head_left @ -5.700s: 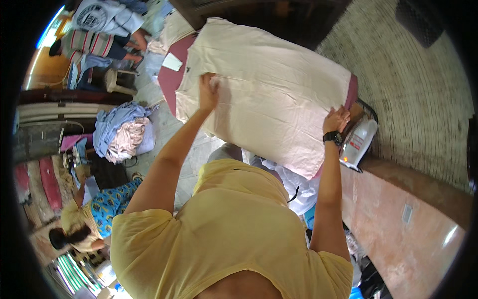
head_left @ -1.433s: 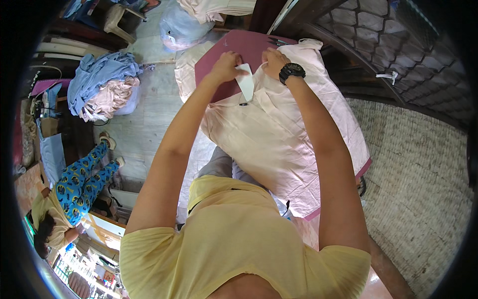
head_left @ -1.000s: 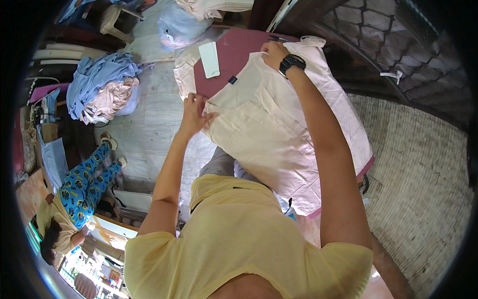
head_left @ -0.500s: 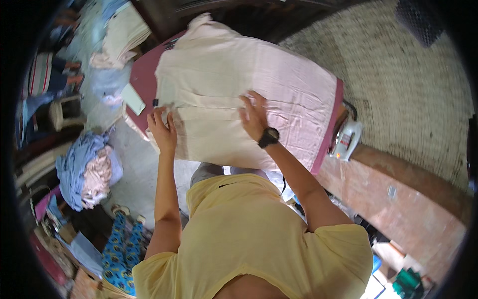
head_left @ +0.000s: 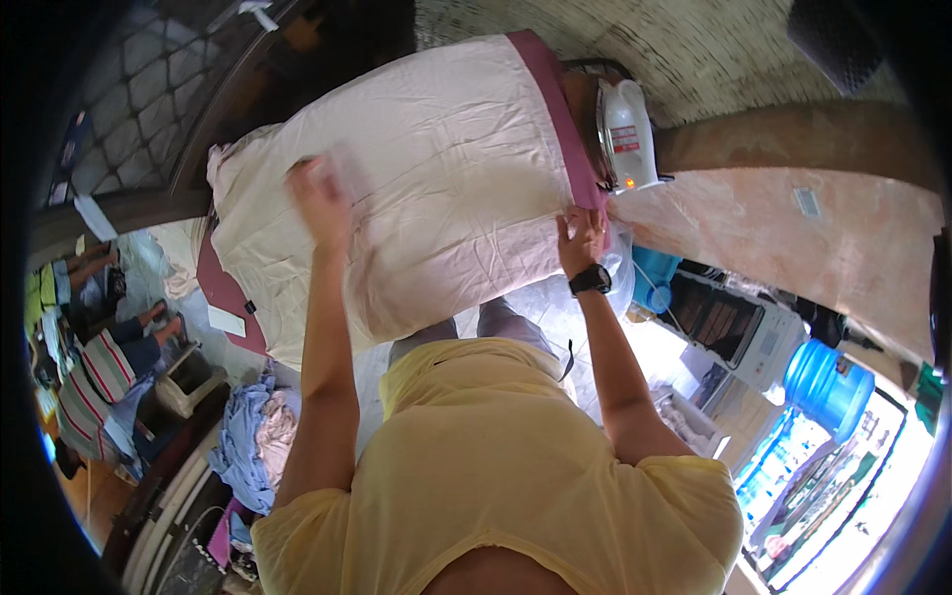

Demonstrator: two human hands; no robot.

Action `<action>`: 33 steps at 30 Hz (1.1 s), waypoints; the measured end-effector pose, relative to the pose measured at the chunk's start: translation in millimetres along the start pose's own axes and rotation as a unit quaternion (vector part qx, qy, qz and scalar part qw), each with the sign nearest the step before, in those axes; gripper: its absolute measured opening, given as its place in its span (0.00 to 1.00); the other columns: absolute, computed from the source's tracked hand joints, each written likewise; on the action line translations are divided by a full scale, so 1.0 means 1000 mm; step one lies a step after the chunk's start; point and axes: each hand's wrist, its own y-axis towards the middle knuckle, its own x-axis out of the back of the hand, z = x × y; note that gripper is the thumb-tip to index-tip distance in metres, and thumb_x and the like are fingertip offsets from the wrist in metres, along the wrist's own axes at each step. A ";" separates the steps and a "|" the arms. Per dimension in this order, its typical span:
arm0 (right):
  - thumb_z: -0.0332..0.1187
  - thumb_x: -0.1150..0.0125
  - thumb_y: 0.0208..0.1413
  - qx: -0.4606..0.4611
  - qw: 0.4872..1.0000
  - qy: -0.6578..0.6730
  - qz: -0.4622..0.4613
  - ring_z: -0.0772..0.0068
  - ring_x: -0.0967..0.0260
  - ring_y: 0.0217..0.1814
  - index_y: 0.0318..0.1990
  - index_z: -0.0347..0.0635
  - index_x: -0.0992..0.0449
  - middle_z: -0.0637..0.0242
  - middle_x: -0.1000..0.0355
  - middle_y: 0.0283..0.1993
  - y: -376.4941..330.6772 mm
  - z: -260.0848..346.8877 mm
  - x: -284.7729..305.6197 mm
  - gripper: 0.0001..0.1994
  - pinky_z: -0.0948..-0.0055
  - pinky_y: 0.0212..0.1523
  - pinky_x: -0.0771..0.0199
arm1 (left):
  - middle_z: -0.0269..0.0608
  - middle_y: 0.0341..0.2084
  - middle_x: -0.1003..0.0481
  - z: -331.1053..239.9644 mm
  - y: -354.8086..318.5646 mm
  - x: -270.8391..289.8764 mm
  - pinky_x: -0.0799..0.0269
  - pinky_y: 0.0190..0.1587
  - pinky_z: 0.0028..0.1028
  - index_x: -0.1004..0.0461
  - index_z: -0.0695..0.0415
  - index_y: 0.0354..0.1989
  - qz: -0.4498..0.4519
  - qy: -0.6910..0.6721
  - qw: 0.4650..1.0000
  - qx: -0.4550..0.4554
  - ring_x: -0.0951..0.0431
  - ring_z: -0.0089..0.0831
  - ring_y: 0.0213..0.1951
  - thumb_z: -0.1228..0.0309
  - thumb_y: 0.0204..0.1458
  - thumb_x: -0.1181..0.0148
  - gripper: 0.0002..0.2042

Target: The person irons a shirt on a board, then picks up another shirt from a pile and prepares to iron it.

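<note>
**Over the padded board: two hands on a pale pink cloth**

Across a long ironing board with a maroon cover (head_left: 555,94) lies a pale pink, softly creased cotton garment (head_left: 446,188), spread flat and covering nearly the whole top; its lower edge hangs over the side nearest the person. The left hand (head_left: 319,193) rests on the garment's left half, blurred, so I cannot tell whether the fingers are spread flat or curled round a fold. The right hand (head_left: 578,241), with a black wristwatch (head_left: 590,281) on the wrist, sits at the garment's right end, where the cloth meets the maroon edge; its fingers are bent down onto the hem and seem to pinch it, though the grip itself is too small to judge surely.

Just beyond that end stands a white plastic electric iron (head_left: 628,134), resting apart from the cloth, with a small orange light on its side. The fabric looks thin and matte, with fine wrinkles running across it. Below the board to the left, a heap of blue and pink crumpled clothes (head_left: 253,446) lies on the floor. Far right, a blue translucent water bottle (head_left: 826,382) stands near a white cabinet.
</note>
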 end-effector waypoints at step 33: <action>0.40 0.33 0.50 -0.197 0.959 0.056 0.195 0.56 0.31 0.40 0.40 0.48 0.30 0.67 0.25 0.28 -0.064 -0.031 0.059 0.14 0.55 0.43 0.39 | 0.43 0.57 0.38 -0.190 -0.034 -0.189 0.45 0.64 0.48 0.34 0.54 0.57 0.326 -0.055 0.885 -0.329 0.39 0.45 0.62 0.62 0.51 0.38 0.25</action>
